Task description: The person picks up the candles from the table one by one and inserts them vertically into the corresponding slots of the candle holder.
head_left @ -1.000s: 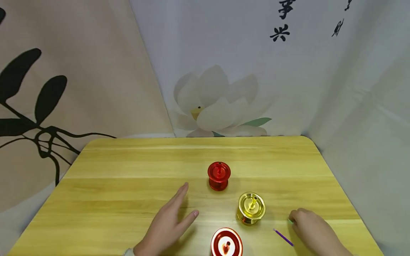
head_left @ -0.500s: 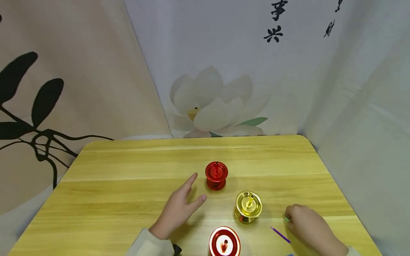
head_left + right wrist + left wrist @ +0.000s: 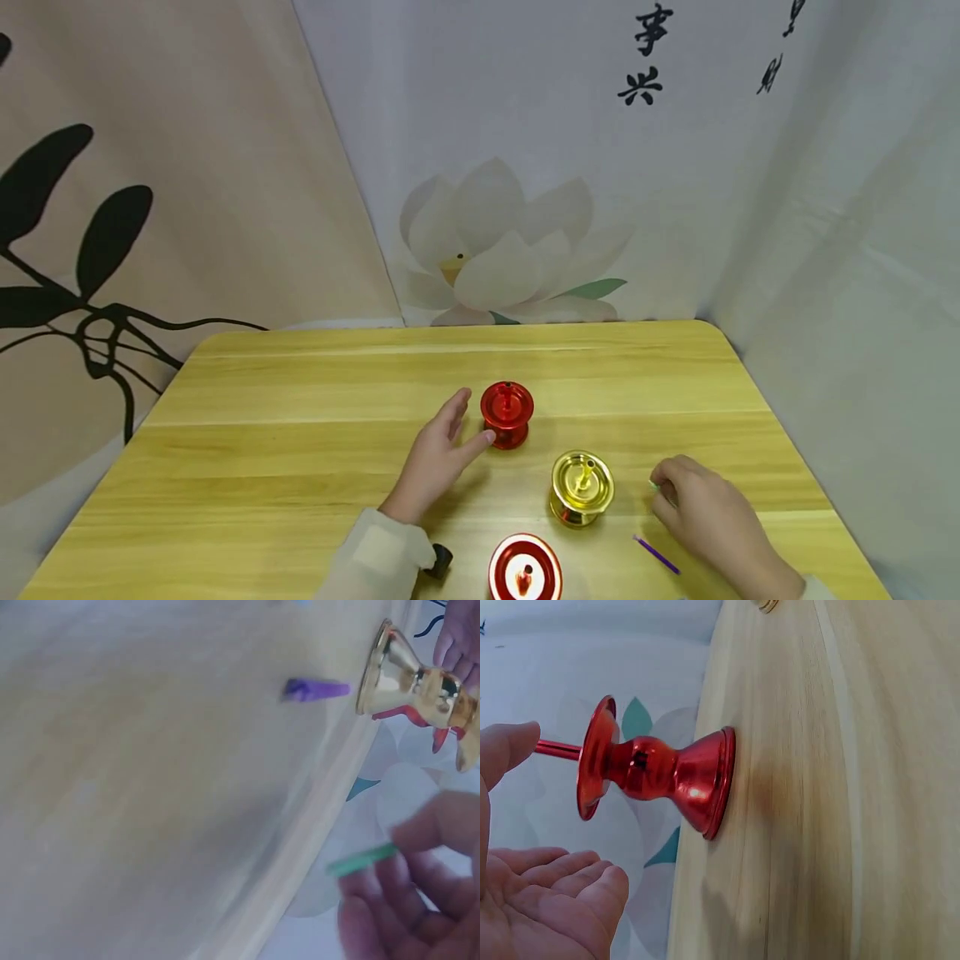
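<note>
A red metal candle holder [image 3: 507,408] with a spout-like centre tube stands upright on the table. Beside it my left hand [image 3: 437,458] reaches with fingers and thumb spread; in the left wrist view the thumb is close to the tube, and I cannot tell whether they touch. My right hand [image 3: 708,512] pinches a thin green candle [image 3: 361,860] between thumb and fingers, just above the table at the right. Nearest to that hand are a gold candle holder [image 3: 582,492] and a thin purple candle [image 3: 657,555] lying flat. Another red candle holder [image 3: 525,573], brightly glaring on top, stands at the front.
The wooden table [image 3: 300,392] has rounded far corners, with a printed curtain [image 3: 510,125] hanging behind it. A small black object [image 3: 439,561] sits at the left cuff. A blue bit [image 3: 300,602] shows at the upper edge of the right wrist view.
My left hand has moved forward and right, up beside the far red candle holder. My right hand has lifted slightly and shifted left with the green candle. The holders stay put.
</note>
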### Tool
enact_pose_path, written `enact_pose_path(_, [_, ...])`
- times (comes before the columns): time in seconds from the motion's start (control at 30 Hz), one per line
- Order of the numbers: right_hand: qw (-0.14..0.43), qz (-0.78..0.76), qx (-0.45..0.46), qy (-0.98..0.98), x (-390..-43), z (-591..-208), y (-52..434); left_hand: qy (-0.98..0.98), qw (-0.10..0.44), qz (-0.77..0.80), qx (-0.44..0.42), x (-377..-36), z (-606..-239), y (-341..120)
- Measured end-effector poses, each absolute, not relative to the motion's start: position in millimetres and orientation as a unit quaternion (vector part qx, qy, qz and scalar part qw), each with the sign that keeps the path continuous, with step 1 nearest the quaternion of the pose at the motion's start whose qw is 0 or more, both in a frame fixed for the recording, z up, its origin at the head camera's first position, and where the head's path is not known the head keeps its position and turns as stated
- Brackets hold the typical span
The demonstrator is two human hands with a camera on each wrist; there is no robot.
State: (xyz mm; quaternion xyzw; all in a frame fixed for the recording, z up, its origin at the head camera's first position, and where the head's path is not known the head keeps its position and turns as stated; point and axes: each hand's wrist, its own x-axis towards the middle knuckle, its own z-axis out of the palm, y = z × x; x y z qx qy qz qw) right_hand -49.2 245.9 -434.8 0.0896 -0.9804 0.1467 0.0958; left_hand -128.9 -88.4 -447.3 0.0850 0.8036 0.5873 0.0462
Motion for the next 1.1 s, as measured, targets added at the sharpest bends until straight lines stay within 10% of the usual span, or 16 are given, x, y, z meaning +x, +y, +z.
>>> enact_pose_path(0.27, [0.262, 0.184, 0.129, -0.939, -57, -429, 232, 0.805, 0.04, 0.584, 0.095, -138, -448, -78])
enact_pose_path(1.1, [0.244, 0.357, 0.151, -0.889, -87, -392, 189, 0.753, 0.074, 0.642, 0.125, -154, -466, -64])
